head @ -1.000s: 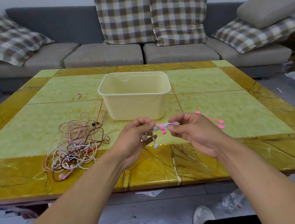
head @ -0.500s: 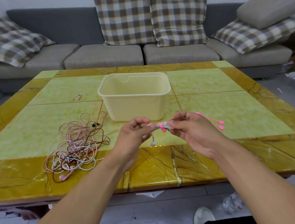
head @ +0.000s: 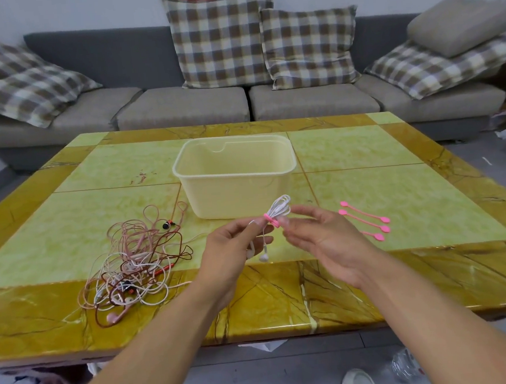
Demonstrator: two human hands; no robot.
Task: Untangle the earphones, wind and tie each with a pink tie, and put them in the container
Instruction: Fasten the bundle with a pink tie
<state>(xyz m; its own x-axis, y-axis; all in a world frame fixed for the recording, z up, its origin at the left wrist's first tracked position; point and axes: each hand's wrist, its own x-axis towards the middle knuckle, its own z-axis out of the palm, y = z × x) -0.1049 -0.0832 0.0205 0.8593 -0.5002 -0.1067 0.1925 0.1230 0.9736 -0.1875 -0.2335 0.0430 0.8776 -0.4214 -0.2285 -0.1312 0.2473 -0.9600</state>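
Glossy marble table (head: 364,158), matt plastic container (head: 236,193)

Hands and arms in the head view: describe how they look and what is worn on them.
Both the left hand and the right hand are bare, with no gloves, rings, watch or bracelet visible. Both forearms are uncovered up to the frame's bottom edge; no sleeve shows. No markings or cables are on them.

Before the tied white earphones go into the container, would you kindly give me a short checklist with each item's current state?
1. Pink tie wrapped around the white earphones: ok.
2. Left hand pinches the bundle: ok.
3. Right hand clear of the bundle: cannot tell; its fingertips are right at the coil.
4. Earbud tucked in: not ok, it dangles.
5. Container open and upright: ok.
6. Spare ties on the table: ok.
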